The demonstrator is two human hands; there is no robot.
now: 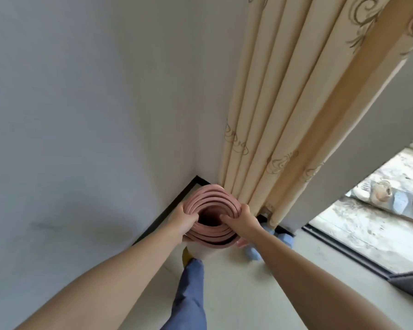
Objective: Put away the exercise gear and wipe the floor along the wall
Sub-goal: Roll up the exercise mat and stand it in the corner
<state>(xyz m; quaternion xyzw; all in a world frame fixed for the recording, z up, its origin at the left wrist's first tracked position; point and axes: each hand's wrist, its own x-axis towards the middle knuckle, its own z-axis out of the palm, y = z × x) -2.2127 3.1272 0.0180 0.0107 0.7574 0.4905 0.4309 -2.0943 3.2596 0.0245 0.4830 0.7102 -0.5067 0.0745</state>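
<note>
Pink foam mat (211, 215), rolled, stands on end between your two hands in the corner, just left of the curtain (279, 129).

From the head view its long axis runs straight down to the floor (260, 294); your left hand (183, 222) is clamped on the left rim and your right hand (240, 221) curls over the right rim, thumb inside the core, both equally near. No brand, label or writing shows anywhere.

Light: soft daylight from the glass door (372, 210) at the right, evenly bright.
Shadows: faint grey patch on the wall (69, 139), lower left.
Glare: ground outside washed out.
Sharpness: slightly soft throughout.
Distortion: wide-angle stretch; curtain (296, 103) slants.
</note>
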